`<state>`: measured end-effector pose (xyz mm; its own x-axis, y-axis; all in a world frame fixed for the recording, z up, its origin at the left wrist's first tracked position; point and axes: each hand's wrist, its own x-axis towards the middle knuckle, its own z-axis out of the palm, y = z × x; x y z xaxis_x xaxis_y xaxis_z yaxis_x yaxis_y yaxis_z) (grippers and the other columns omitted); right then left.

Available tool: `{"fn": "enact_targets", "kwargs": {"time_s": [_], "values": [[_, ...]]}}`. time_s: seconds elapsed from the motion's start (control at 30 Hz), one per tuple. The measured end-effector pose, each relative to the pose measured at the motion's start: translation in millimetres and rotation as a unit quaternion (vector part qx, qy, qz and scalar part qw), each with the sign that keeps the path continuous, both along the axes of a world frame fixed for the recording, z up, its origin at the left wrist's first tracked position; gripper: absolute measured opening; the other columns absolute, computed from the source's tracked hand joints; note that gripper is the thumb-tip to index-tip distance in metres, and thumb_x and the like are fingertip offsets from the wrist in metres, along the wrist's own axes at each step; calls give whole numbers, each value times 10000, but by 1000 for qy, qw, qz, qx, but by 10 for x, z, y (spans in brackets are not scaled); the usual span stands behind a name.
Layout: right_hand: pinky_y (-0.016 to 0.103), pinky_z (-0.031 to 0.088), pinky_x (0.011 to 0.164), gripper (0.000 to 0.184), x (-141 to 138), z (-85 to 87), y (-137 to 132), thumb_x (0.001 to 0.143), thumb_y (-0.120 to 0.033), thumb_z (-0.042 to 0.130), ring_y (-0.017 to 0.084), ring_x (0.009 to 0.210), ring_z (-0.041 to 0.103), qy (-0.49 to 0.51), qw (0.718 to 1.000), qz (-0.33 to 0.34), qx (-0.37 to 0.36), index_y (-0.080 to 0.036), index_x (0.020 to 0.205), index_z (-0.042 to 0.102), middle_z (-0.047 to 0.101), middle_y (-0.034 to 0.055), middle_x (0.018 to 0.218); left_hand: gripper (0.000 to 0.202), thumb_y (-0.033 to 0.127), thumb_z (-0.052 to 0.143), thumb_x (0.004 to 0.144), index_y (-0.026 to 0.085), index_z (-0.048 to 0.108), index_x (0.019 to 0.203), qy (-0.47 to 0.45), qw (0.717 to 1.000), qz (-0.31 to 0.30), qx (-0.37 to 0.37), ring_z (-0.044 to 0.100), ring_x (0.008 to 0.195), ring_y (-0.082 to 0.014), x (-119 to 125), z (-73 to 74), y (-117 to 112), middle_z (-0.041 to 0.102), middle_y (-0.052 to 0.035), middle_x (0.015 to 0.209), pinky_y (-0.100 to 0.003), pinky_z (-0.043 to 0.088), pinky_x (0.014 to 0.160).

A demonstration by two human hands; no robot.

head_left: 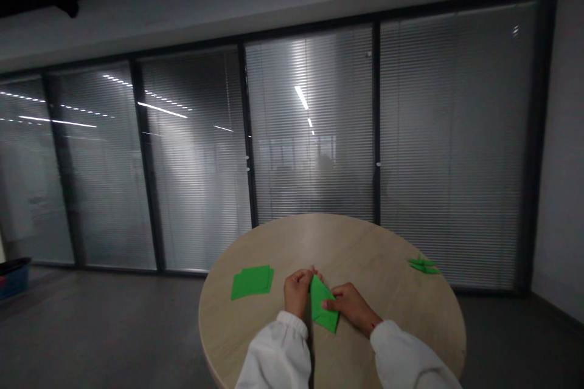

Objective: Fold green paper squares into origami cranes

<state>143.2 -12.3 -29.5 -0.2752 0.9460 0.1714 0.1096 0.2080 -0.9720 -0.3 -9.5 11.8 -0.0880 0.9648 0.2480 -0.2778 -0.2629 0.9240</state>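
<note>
A green sheet of paper (323, 310), folded to a point at its far end, is held above the near middle of the round table. My left hand (298, 289) pinches its upper left edge close to the point. On the other side, my right hand (350, 305) grips the paper's right edge, thumb on top and fingers behind it. Part of the paper is hidden by that thumb. Left of my hands lies a small stack of flat green paper sheets (252, 281). Toward the right rim rest folded green paper pieces (423, 264), too small to make out their exact shape.
The round wooden table (314, 237) has a curved edge all round. Behind it stands a glass partition with blinds (314, 182) in dark frames. A blue bin (14, 278) sits on the floor at far left.
</note>
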Motion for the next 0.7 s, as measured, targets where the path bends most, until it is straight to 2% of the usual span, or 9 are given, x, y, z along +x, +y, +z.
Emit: {"fn": "enact_targets", "kwargs": {"time_s": [0.3, 0.47, 0.57, 0.7], "values": [[211, 312, 508, 287, 5, 40, -57, 585, -387, 728, 98, 497, 440, 8, 999, 45, 5, -105, 613, 684, 528, -38, 505, 367, 482, 688, 614, 122, 686, 540, 51, 997, 59, 16, 551, 454, -145, -52, -79, 60, 641, -42, 493, -227, 402, 451], [215, 322, 506, 281, 17, 62, -60, 564, -378, 729, 97, 483, 436, 16, 1000, 15, -7, -102, 594, 684, 519, -44, 484, 371, 487, 730, 555, 118, 686, 554, 17, 1000, -22, -7, 551, 469, -145, -26, -47, 64, 650, -49, 522, -240, 418, 481], [214, 306, 493, 288, 28, 45, -45, 563, -383, 728, 93, 467, 425, 14, 1000, -19, -6, -102, 559, 670, 505, -47, 465, 342, 439, 775, 512, 112, 672, 519, 50, 998, -31, 3, 496, 436, -111, -12, -29, 43, 603, -20, 465, -215, 370, 452], [224, 341, 515, 327, 32, 21, -23, 543, -419, 749, 103, 480, 456, 26, 1000, -7, -9, -103, 596, 684, 536, -40, 484, 311, 382, 811, 459, 117, 653, 495, 52, 998, -36, -6, 463, 411, -97, -3, -50, 32, 570, 3, 430, -209, 339, 429]]}}
